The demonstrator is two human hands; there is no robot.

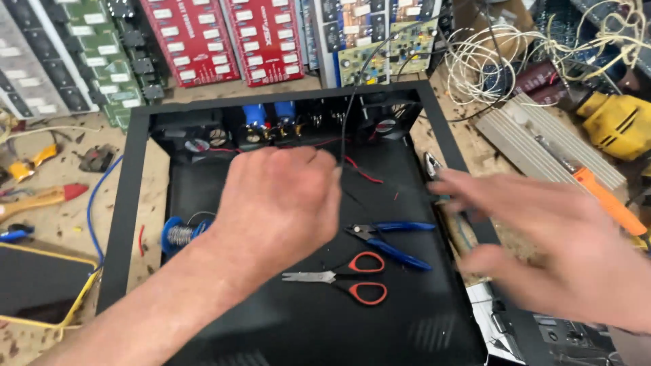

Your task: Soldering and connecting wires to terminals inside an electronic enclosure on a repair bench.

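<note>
A black metal chassis (135, 169) lies open on the workbench, with blue capacitors (270, 116) and wiring along its back wall. My left hand (278, 203) is over the chassis floor, fingers closed around a thin black wire (344, 122) that runs up toward the back. My right hand (556, 237) is blurred over the chassis's right edge, fingers spread and holding nothing. Red-handled scissors (352, 278) and blue-handled cutters (397, 240) lie on the chassis floor below my left hand. A blue spool of solder (178, 235) sits at the left inside the chassis.
Red and green circuit boards (224, 41) lean at the back. At right are a ribbed aluminium heat sink (542, 142), an orange-handled tool (610, 203), a yellow tool (620, 122) and tangled white wire (488, 54). Red-handled pliers (41, 198) lie left.
</note>
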